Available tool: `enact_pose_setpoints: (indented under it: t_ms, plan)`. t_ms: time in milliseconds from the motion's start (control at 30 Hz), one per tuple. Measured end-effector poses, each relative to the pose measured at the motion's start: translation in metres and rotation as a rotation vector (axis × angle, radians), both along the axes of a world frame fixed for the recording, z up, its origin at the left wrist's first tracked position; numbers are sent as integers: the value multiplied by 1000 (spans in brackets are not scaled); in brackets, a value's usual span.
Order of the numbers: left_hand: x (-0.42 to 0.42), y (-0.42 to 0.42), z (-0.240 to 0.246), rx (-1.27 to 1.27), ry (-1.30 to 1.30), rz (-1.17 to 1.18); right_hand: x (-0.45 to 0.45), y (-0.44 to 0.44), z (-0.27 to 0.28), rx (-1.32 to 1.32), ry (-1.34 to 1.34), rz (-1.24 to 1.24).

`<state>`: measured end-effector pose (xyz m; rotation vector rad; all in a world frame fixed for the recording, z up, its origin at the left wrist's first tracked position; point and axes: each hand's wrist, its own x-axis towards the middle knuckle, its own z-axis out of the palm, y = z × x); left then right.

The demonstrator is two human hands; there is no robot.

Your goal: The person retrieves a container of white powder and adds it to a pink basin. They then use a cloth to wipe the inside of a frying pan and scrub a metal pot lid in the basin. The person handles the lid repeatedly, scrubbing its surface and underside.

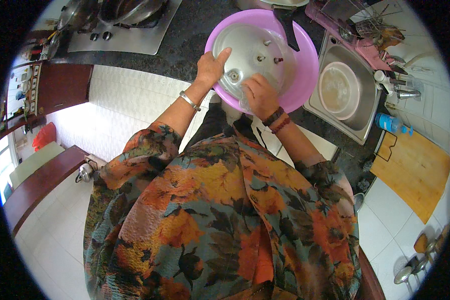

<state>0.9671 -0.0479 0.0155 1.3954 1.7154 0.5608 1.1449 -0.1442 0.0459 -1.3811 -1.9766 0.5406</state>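
A metal pressure cooker lid (243,45) with valve fittings lies tilted over a pink plastic basin (309,71) on the dark countertop. Its black handle reaches over the basin's far right rim. My left hand (210,66) grips the lid's left edge, thumb on top of the metal. Low on the lid, my right hand (260,93) has its fingers curled against the surface near a round valve, and something pale and crumpled, perhaps a cloth or scrubber, shows below the fingers. How much water the basin holds is hard to tell.
Right of the basin, a steel sink (367,101) holds a small tub of cloudy water (338,90). A blue bottle (390,123) and a wooden cutting board (416,168) stand beyond it. At the upper left is a gas hob (135,41) with pans. A pot (273,3) sits behind the basin.
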Motion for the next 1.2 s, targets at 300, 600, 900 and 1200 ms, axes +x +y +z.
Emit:
enact_pose_setpoints:
  t_ms: [300,600,900,1200]
  plan:
    - [1,-1,-7,39,42,9,-30,34,5,-17,-239,46]
    - [4,-4,11,86,29,-11,-28,47,-3,68,-359,16]
    - [2,-3,2,37,35,-25,-32,38,4,6,-283,-123]
    - [3,-2,5,44,58,-22,-36,43,-3,161,-106,-23]
